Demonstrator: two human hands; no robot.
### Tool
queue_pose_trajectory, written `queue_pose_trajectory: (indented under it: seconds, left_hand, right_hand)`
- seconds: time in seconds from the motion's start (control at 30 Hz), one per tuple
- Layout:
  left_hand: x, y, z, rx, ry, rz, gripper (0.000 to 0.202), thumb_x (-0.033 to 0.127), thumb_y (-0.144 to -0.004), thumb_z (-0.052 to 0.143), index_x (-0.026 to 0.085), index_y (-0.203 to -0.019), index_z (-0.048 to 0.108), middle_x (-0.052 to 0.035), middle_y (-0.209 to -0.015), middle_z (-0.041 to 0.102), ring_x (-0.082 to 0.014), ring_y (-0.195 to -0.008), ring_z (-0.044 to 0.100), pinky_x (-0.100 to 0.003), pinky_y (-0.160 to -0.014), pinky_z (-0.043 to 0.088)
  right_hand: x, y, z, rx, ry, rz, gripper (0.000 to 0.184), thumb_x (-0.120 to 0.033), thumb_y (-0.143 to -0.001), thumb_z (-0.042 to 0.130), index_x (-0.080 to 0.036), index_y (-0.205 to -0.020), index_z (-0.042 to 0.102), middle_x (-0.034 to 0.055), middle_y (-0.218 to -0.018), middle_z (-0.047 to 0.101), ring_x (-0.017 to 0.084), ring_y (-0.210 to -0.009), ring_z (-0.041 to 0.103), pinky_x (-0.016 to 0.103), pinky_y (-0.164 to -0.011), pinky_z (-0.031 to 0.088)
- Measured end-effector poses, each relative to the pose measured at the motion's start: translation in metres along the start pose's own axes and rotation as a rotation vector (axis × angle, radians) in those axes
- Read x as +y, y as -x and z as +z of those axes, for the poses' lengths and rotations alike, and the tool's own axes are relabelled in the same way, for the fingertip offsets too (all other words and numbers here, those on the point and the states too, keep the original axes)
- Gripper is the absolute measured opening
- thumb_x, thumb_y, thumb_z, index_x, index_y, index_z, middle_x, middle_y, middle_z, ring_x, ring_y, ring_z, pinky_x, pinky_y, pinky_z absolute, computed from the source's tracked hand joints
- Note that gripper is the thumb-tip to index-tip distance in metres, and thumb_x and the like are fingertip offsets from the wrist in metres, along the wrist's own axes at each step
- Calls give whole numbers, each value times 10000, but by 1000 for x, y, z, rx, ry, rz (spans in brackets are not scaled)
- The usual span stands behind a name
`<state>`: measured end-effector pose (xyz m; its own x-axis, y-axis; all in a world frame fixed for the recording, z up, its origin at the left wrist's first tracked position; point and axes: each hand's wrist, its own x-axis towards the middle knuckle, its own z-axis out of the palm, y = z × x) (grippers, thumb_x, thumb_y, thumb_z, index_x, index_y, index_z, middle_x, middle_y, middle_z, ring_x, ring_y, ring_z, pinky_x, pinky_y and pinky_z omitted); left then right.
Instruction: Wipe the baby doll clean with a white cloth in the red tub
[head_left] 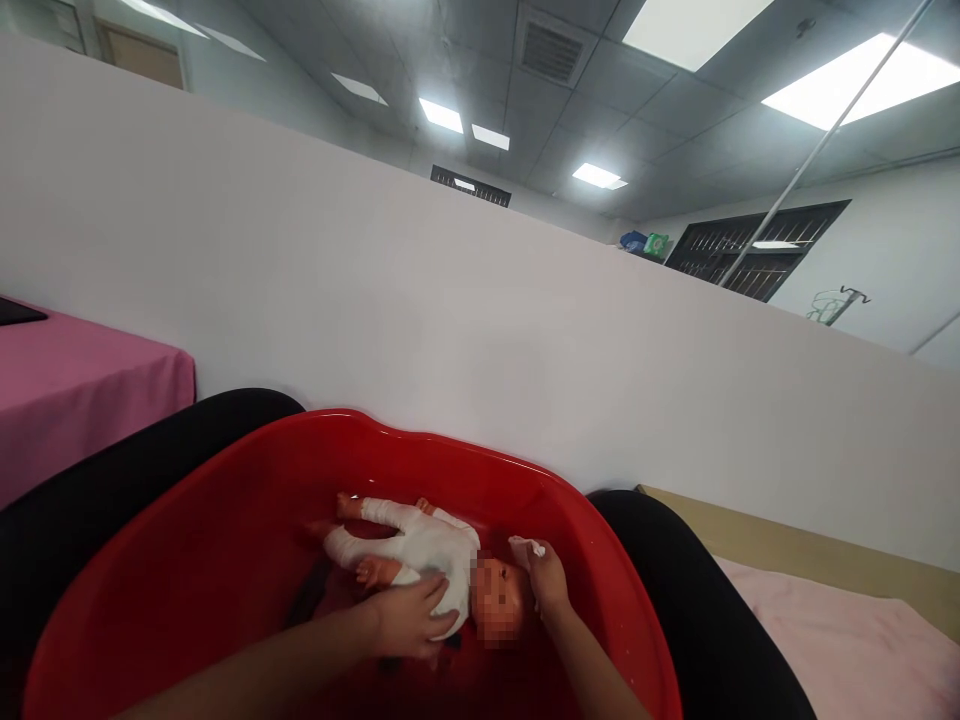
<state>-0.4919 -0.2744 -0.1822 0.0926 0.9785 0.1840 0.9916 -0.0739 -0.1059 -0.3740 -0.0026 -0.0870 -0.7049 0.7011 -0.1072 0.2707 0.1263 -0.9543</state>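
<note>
Two hands in view, both inside one red tub [225, 560]. Left hand [411, 617] laid palm-down on the chest of one doll [420, 548], fingers spread and curved over the white garment, pressing rather than clenched. Right hand [547, 578] closed in a pinch on one small white cloth [527, 546], held just beside the doll's head, at the far side of it. Two bare forearms entering from the bottom edge, converging on the doll.

One doll only, lying on its back along the tub floor, head toward the right, legs toward the left, one small arm out toward the near side. White outfit covering trunk and legs. Lies right of the tub's middle, nearer the right wall than the left.

Broad open red floor to the left of the doll; much less room on the right, where the right hand sits close to the rising wall. Far rim curving just behind the doll's feet and body. Near rim cut off by the frame.

Two black rounded shapes [112, 490] flanking the tub, one at each side, touching its outer walls. One white partition [450, 300] standing right behind. One pink-covered surface [75, 390] at far left, one pale pink surface [840, 630] at lower right. Several lit ceiling panels [840, 85] overhead.
</note>
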Motion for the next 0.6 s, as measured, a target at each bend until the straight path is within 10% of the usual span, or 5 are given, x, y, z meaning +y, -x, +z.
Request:
queue_pose_trajectory:
  seconds: [0.2,0.43,0.6]
  left_hand:
    - [-6,-5,-28,-100,-36,75,655,213,-913,405,499,-1433,680,-1,-1574,625,-397,-1482,560,-760,-1173,307]
    - [-19,2,-28,-8,553,-46,729,160,-843,636,709,-1323,665,156,-1545,656,-343,-1578,459,-540,-1343,283]
    - [-23,3,-19,422,1039,-179,443,225,-636,685,510,-917,874,102,-1185,824,-406,-1324,700,-644,-1171,458]
  right_hand:
    - [16,-7,3,-53,-86,-1,565,-680,-635,701,-190,-904,784,181,-1155,819,372,-1194,756,454,-1106,565]
    - [26,-13,1,-50,-93,9,557,-677,-632,701,-189,-877,816,179,-1131,826,374,-1179,763,451,-1096,568]
    - [32,-17,2,-51,-105,16,538,-648,-612,715,-180,-861,809,186,-1118,827,390,-1174,759,470,-1102,560]
